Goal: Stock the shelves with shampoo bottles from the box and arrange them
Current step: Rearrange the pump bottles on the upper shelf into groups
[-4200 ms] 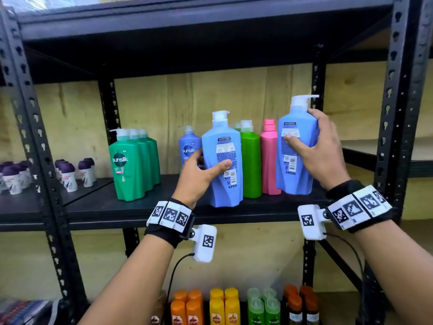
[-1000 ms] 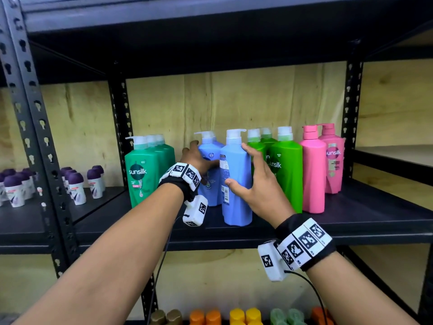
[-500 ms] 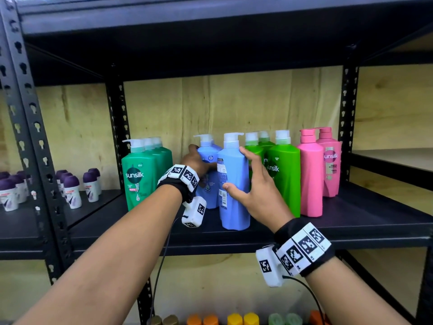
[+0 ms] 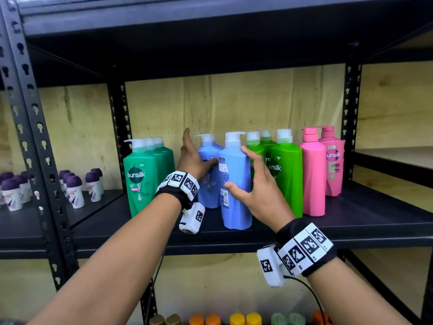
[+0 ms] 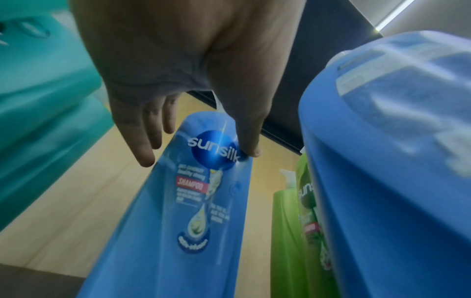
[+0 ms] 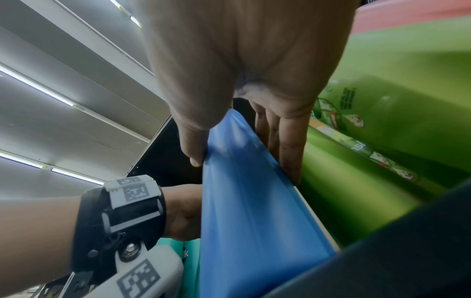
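1. On the middle black metal shelf [image 4: 375, 221], the right hand [image 4: 257, 195] spreads around the front light-blue plastic pump bottle [image 4: 236, 184]: thumb on its labelled left face, straight fingers [image 6: 290, 153] along its right side, between it and the bright-green bottles.
2. Further back, the left hand [image 4: 194, 160] has its fingers extended and loosely spread, with its thumb [image 5: 244, 129] touching the logo of the rear blue Sunsilk shampoo bottle [image 5: 193, 201]; the other fingers lie off its left edge.
3. Both blue bottles stand upright, the front one near the shelf's front edge with its barcode side outward, the rear one just behind and to its left.
4. Teal-green pump bottles [image 4: 143, 179] stand in a row at the left; bright-green pump bottles [image 4: 285, 174] and two pink pump bottles [image 4: 314, 174] stand at the right.
5. A pale plywood wall [image 4: 234, 102] backs the rack.
6. Small white roll-on bottles with purple caps [image 4: 72, 191] sit on the neighbouring shelf at the left, and coloured caps [image 4: 236, 319] show on the shelf below.
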